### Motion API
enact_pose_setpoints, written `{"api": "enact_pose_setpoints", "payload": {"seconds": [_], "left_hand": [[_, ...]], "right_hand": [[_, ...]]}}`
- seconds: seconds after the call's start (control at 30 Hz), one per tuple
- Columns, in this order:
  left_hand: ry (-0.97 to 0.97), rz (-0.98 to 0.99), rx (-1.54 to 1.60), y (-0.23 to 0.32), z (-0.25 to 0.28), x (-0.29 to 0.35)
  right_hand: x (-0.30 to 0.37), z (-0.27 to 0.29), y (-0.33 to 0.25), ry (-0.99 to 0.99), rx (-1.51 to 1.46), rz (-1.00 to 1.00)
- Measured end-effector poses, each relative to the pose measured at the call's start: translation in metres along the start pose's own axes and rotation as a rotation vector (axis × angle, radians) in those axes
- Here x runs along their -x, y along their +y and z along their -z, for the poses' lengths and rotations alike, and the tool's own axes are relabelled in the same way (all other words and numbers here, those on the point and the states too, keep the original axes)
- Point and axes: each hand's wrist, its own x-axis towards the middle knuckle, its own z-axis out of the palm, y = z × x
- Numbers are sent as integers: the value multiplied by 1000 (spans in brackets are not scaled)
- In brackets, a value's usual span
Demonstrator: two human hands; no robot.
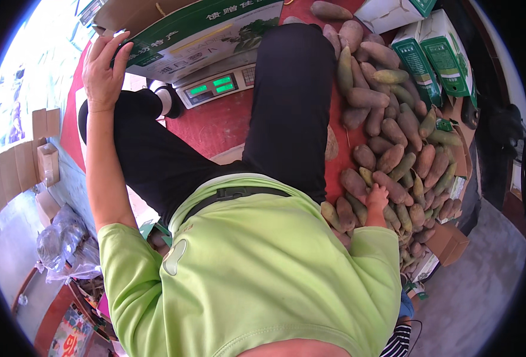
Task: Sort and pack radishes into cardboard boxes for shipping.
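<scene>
At the upper left, my left hand (pixel 103 77) grips the near left corner of a green and white cardboard box (pixel 197 44), thumb and fingers closed on its edge. The box stands on a digital scale (pixel 224 85) whose green display is lit. A long pile of soil-stained radishes (pixel 395 132), some green and some brownish, lies to my right. Down in that pile, my right hand (pixel 377 199) has its fingers curled over a brownish radish (pixel 392 186). My own arm and body hide part of this hand. The inside of the box is mostly out of sight.
My dark-trousered legs (pixel 290 89) lie between the scale and the radishes, over a red surface (pixel 206 128). Green and white cartons (pixel 444 50) stand at the far right. A brown cardboard flap (pixel 447 243) juts out beside the pile. Clear plastic bags (pixel 63 238) lie at the left.
</scene>
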Motion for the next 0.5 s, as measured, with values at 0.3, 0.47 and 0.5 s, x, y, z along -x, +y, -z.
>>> {"api": "enact_pose_setpoints", "payload": {"seconds": [0.3, 0.47, 0.5], "left_hand": [[-2, -5, -30, 1, 1, -2], [-3, -5, 1, 4, 2, -1], [-6, -22, 7, 4, 2, -2]], "right_hand": [[-1, -11, 14, 191, 8, 172], [6, 43, 4, 387, -528, 82], [7, 50, 4, 395, -529, 82]]}}
